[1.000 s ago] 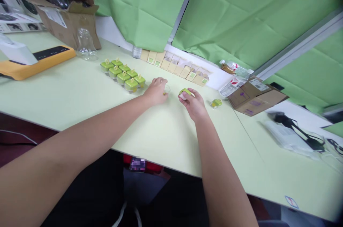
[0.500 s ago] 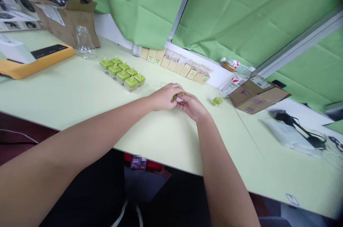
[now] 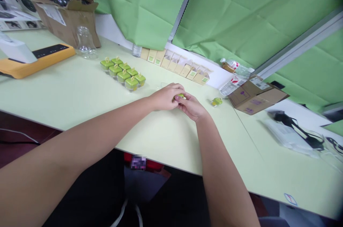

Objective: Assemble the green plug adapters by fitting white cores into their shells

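Note:
Both hands meet over the middle of the table [image 3: 166, 130]. My left hand [image 3: 167, 97] curls round a small container with a green lid [image 3: 179, 96], its fingers closed over the top. From the other side my right hand [image 3: 192, 106] grips the same container, thumb against its edge. Most of the container is hidden by fingers. A cluster of several small clear boxes with green lids and loop handles [image 3: 123, 75] stands to the left. One more green-lidded container [image 3: 216, 102] lies to the right of my right hand.
Small cardboard cartons [image 3: 174, 64] line the wall. Plastic bottles [image 3: 233, 84] lie beside a cardboard box [image 3: 257, 94] at right. At left are an orange power strip [image 3: 50, 57], a clear glass vessel [image 3: 85, 43] and a larger carton [image 3: 69, 23]. Black cables [image 3: 300, 130] rest on plastic bags.
The right thumb and fingers have shifted slightly on the container, and its pale part between the hands is now covered. Both hands stay in the same place.

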Motion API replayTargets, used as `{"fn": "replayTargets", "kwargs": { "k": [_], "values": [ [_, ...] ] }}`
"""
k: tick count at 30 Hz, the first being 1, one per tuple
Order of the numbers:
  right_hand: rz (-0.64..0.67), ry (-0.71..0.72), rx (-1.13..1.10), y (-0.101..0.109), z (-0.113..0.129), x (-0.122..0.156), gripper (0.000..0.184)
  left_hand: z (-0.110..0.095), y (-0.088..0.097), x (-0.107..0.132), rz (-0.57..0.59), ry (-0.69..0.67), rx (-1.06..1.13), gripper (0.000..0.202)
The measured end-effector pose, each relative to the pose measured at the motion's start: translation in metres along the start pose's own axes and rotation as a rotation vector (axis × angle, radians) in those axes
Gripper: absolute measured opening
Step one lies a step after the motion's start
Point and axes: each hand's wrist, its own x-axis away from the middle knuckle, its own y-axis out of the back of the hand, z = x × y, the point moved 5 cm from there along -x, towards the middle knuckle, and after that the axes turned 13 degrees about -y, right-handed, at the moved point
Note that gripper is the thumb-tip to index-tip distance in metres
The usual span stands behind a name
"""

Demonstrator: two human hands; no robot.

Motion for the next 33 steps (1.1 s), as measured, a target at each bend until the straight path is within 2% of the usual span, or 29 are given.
{"fn": "replayTargets", "kwargs": {
  "k": [10,14,19,23,28,33],
  "values": [
    [0.006,-0.043,0.043,0.001,0.001,0.0,0.024,0.002,-0.006,-0.001,0.045,-0.071,0.009,0.055],
    [0.0,-0.084,0.083,0.0,-0.003,-0.001,0.021,0.003,-0.006,0.002,0.052,-0.026,0.068,0.05],
    [0.02,-0.096,0.097,-0.004,-0.004,-0.001,0.027,0.008,-0.007,0.004,0.0,0.058,0.221,0.044],
    [0.032,-0.113,0.131,-0.004,-0.005,-0.003,0.016,0.011,-0.008,0.005,-0.021,0.103,0.27,0.043],
    [0.059,-0.139,0.137,-0.001,-0.008,-0.005,0.018,0.013,-0.006,0.004,-0.016,0.168,0.256,0.04],
    [0.086,-0.186,0.131,-0.001,-0.01,-0.001,0.015,0.015,-0.003,0.004,-0.014,0.172,0.163,0.037]
  ]
}}
